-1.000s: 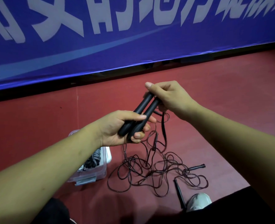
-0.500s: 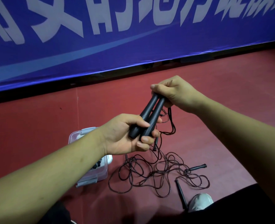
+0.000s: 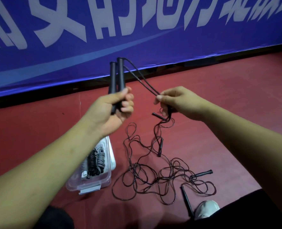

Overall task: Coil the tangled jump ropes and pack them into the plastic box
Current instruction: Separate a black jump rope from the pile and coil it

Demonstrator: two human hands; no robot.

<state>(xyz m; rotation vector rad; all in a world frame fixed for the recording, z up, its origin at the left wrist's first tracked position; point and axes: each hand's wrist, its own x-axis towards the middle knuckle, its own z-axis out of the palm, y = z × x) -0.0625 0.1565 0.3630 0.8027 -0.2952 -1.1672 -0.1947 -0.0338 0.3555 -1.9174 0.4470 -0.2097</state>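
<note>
Head view: red floor (image 3: pixel 219 96), blue banner (image 3: pixel 137 38) behind. My left hand (image 3: pixel 110 108) grips 2 handles (image 3: pixel 117 76) upright; my right hand (image 3: pixel 175 101) pinches their cords (image 3: pixel 141 80), hands apart. Tangled jump ropes (image 3: pixel 161 176) sprawl beside the plastic box (image 3: pixel 90 184). Looks like coiling is starting; next I'd wind cord around the handles.

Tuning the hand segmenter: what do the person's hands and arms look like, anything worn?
Left hand and right hand are bare: no gloves, rings, watch or bands visible. Left forearm and right forearm are bare to the frame edge, no sleeves.
</note>
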